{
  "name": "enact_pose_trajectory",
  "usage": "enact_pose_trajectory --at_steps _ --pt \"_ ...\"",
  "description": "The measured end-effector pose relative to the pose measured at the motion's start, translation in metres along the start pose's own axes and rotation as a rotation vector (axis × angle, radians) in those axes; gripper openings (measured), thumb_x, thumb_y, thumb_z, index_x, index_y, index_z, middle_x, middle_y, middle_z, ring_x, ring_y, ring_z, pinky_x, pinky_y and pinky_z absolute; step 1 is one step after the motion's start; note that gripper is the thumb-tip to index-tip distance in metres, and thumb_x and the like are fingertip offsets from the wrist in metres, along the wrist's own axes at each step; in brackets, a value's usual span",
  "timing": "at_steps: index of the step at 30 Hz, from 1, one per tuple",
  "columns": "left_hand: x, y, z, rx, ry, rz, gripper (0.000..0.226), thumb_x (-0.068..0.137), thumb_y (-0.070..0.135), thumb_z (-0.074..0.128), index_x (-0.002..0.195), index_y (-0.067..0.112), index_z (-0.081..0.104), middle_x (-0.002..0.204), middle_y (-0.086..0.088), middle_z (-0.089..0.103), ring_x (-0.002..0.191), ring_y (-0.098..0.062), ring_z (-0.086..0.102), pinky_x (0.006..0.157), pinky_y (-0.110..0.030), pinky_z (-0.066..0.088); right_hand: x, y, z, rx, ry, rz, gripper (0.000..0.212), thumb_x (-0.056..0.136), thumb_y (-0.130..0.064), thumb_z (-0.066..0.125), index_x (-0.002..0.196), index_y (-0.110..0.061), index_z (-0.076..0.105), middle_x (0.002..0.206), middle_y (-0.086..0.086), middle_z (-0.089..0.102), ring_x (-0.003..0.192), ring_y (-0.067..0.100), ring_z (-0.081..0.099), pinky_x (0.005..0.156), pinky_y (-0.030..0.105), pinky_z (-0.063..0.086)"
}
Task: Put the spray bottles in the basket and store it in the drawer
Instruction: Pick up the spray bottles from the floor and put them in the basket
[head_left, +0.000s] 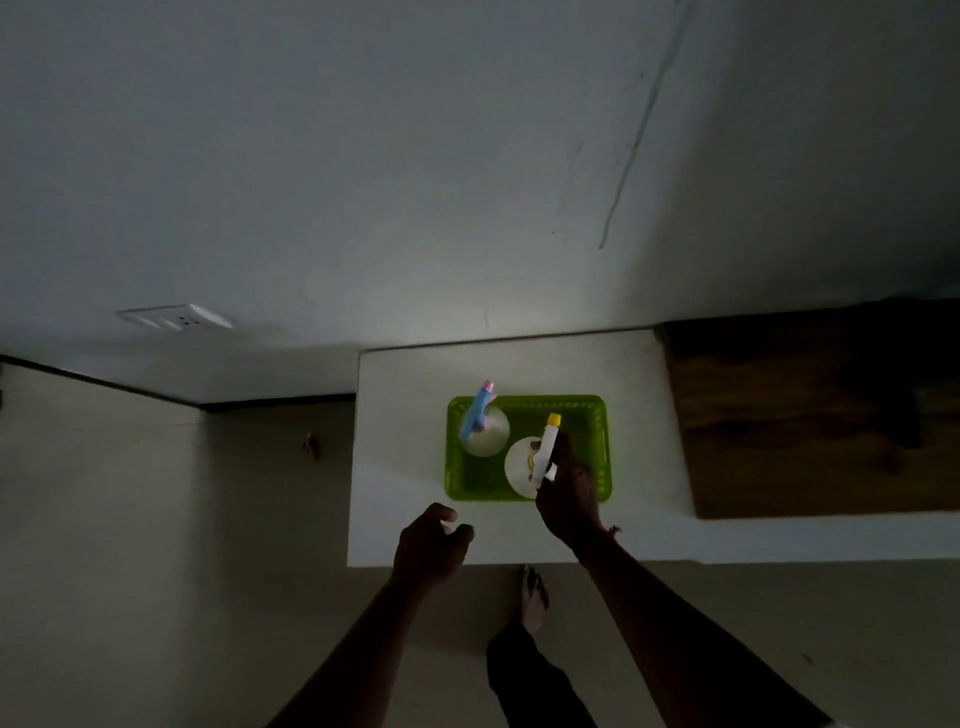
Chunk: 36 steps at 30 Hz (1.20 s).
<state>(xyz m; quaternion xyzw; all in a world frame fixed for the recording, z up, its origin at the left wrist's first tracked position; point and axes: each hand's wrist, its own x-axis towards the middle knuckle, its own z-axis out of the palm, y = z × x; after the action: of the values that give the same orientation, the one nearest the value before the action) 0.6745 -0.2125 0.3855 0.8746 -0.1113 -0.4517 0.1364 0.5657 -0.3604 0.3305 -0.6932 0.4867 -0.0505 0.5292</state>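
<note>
While both bottles stand in the basket (582, 405), right-hand fingers (563, 457) grip the yellow-capped bottle (545, 449).

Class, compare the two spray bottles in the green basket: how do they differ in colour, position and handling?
The blue spray bottle has a blue head with a pink nozzle; the white spray bottle has a white head with a yellow nozzle. The blue one stands at the basket's far left, untouched; the white one stands nearer, held by the right hand. Both stand upright inside the basket.
</note>
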Motion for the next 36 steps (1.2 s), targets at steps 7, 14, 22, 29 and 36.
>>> enact_pose_trajectory --at_steps 7,14,22,29,36 --pt "0.017 0.014 -0.002 0.041 -0.013 0.026 0.047 0.089 0.035 0.060 0.129 0.014 0.049 0.123 -0.010 0.063 0.115 -0.023 0.058 0.091 -0.026 0.041 0.018 0.010 0.006 -0.088 -0.110 0.031 0.073 0.080 0.007 0.063 0.143 -0.012 0.033 0.132 0.015 0.054 0.124 0.034 0.051 0.097 0.051 0.051" --pt "0.031 0.033 -0.009 -0.007 0.056 0.205 0.046 0.089 0.025 0.064 0.126 0.004 0.048 0.117 -0.014 0.066 0.106 -0.024 0.064 0.078 -0.024 0.046 0.019 0.010 0.000 -0.062 -0.154 0.070 0.080 0.082 0.009 0.060 0.149 -0.014 0.022 0.134 0.015 0.052 0.124 0.030 0.049 0.088 0.032 0.047" --pt "0.026 0.011 -0.009 0.010 0.043 0.286 0.049 0.086 0.028 0.064 0.126 0.004 0.048 0.118 -0.015 0.066 0.108 -0.029 0.062 0.082 -0.028 0.045 -0.019 0.005 -0.003 -0.167 -0.089 0.141 0.088 0.086 0.009 0.052 0.153 -0.015 0.000 0.151 0.018 0.034 0.132 0.036 0.042 0.101 0.038 0.041" --pt "-0.028 -0.010 0.015 0.093 -0.093 0.359 0.045 0.086 0.032 0.063 0.125 0.012 0.050 0.113 -0.011 0.064 0.106 -0.025 0.060 0.080 -0.023 0.036 -0.127 0.002 -0.028 0.070 0.098 0.239 0.086 0.086 0.005 0.061 0.151 -0.025 0.013 0.146 0.016 0.043 0.134 0.033 0.043 0.104 0.045 0.046" --pt "-0.118 -0.011 0.080 0.249 -0.292 0.440 0.046 0.088 0.034 0.058 0.127 0.012 0.048 0.127 -0.013 0.058 0.116 -0.030 0.055 0.093 -0.033 0.045 -0.261 0.030 -0.067 0.123 0.295 0.320 0.078 0.087 -0.005 0.064 0.148 -0.026 0.020 0.143 0.011 0.047 0.128 0.027 0.049 0.102 0.042 0.047"
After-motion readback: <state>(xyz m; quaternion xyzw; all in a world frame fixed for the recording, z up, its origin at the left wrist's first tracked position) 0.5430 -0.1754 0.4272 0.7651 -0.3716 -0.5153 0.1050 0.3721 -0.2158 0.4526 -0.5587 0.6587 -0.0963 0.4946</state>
